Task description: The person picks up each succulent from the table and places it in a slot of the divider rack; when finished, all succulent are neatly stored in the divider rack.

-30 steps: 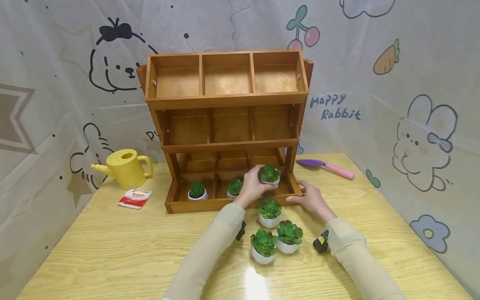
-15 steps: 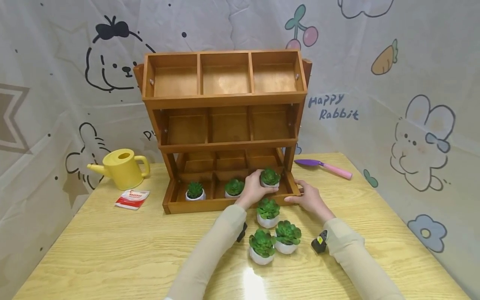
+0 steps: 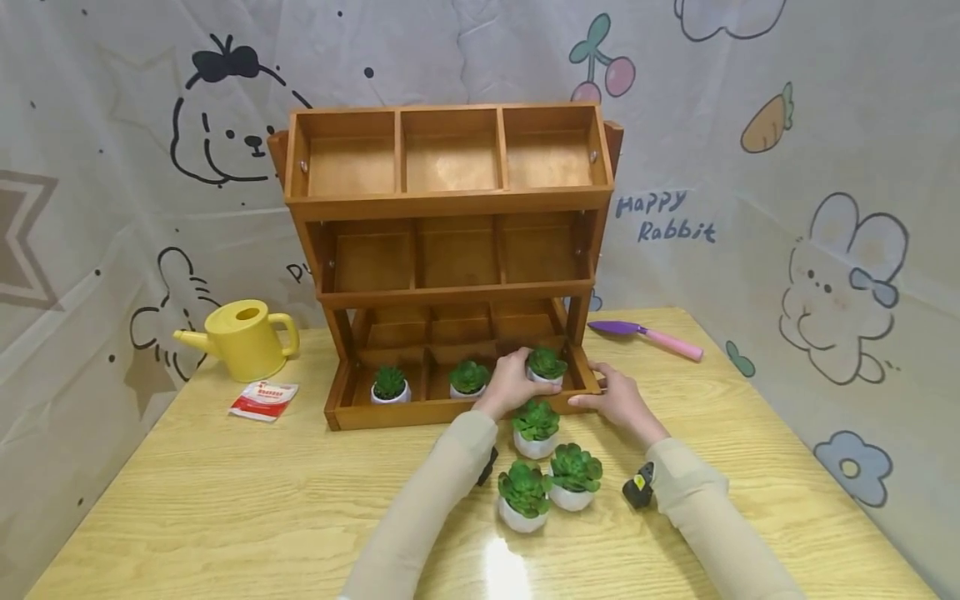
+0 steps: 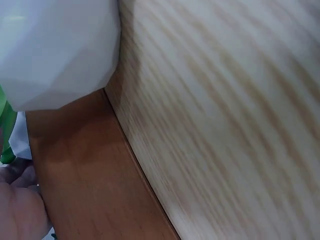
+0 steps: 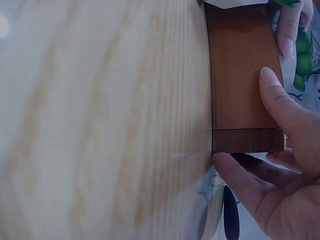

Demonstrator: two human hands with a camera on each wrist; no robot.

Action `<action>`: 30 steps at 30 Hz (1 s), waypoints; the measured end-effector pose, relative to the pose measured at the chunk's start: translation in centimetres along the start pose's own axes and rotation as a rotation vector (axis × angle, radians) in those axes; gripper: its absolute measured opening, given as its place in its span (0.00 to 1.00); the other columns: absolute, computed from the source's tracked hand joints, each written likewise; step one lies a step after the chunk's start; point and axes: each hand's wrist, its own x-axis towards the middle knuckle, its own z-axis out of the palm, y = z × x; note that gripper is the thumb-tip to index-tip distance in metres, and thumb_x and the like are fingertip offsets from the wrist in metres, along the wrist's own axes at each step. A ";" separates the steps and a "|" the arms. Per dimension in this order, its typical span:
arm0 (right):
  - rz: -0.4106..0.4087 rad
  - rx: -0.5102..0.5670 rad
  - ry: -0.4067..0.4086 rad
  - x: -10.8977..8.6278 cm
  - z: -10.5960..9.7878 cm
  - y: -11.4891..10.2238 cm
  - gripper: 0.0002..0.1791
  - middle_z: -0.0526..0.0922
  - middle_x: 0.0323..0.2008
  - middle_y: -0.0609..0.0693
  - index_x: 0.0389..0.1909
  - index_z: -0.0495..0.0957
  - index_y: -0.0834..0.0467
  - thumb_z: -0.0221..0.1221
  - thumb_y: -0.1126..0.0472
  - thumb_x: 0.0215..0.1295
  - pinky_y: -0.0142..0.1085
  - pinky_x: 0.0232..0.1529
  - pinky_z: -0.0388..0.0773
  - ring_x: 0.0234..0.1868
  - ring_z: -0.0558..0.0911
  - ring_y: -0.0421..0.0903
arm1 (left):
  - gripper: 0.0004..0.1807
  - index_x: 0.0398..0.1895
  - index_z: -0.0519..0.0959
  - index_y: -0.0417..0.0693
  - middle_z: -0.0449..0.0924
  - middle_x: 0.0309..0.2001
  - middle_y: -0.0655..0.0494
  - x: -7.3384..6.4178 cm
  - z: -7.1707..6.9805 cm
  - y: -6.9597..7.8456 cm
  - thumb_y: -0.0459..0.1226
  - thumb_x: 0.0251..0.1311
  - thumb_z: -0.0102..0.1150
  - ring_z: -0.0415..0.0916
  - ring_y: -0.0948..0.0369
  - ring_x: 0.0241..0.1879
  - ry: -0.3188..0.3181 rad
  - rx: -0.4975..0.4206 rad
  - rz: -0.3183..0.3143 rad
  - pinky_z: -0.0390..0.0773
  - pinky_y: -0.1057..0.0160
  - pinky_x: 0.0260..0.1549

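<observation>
In the head view my left hand (image 3: 512, 385) holds a small potted succulent (image 3: 546, 363) by its white pot, low in the right compartment of the wooden shelf's bottom tier (image 3: 442, 411). My right hand (image 3: 621, 400) grips that tier's right front corner; the right wrist view shows the thumb (image 5: 280, 100) on the front board (image 5: 245, 70) and fingers around its end. Two more potted succulents, one left (image 3: 391, 385) and one middle (image 3: 468, 378), sit in the same tier. A white pot (image 4: 55, 55) looms close in the left wrist view, before the board.
Three potted succulents stand on the table between my forearms: one (image 3: 536, 429) near the shelf, two (image 3: 522, 496) closer. A yellow watering can (image 3: 251, 340) and a red-white packet (image 3: 264, 401) lie left. A purple trowel with pink handle (image 3: 647, 333) lies right.
My left hand has lowered the potted succulent into the right compartment, shifting it slightly right. The right hand has kept its grip on the shelf corner.
</observation>
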 end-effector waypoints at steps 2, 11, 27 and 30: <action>-0.002 0.000 -0.001 0.0 0.0 0.1 0.45 0.74 0.56 0.73 0.70 0.58 0.65 0.67 0.50 0.57 0.55 0.53 0.74 0.55 0.76 0.65 | 0.47 0.68 0.64 0.38 0.71 0.63 0.41 -0.1 0.0 0.1 0.52 0.49 0.71 0.71 0.48 0.60 -0.011 0.005 -0.016 0.74 0.51 0.56; -0.011 0.007 0.002 0.2 0.1 0.2 0.45 0.76 0.54 0.71 0.70 0.58 0.65 0.67 0.50 0.57 0.53 0.52 0.76 0.53 0.78 0.63 | 0.47 0.68 0.64 0.38 0.72 0.62 0.40 0.1 0.0 0.2 0.54 0.50 0.69 0.74 0.49 0.58 -0.027 0.048 -0.056 0.75 0.52 0.54; -0.037 -0.015 0.010 0.3 -0.1 0.3 0.45 0.76 0.53 0.72 0.69 0.59 0.67 0.68 0.51 0.57 0.53 0.52 0.75 0.53 0.78 0.64 | 0.46 0.67 0.65 0.35 0.74 0.60 0.39 0.4 0.0 1.2 0.56 0.52 0.65 0.74 0.46 0.57 -0.045 0.206 -0.136 0.75 0.51 0.55; -0.034 -0.013 0.006 0.2 -0.1 0.3 0.45 0.76 0.54 0.72 0.69 0.58 0.66 0.68 0.51 0.57 0.53 0.52 0.75 0.54 0.78 0.64 | 0.46 0.67 0.65 0.35 0.74 0.60 0.40 0.4 0.0 1.4 0.57 0.52 0.65 0.73 0.46 0.58 -0.057 0.227 -0.147 0.75 0.51 0.55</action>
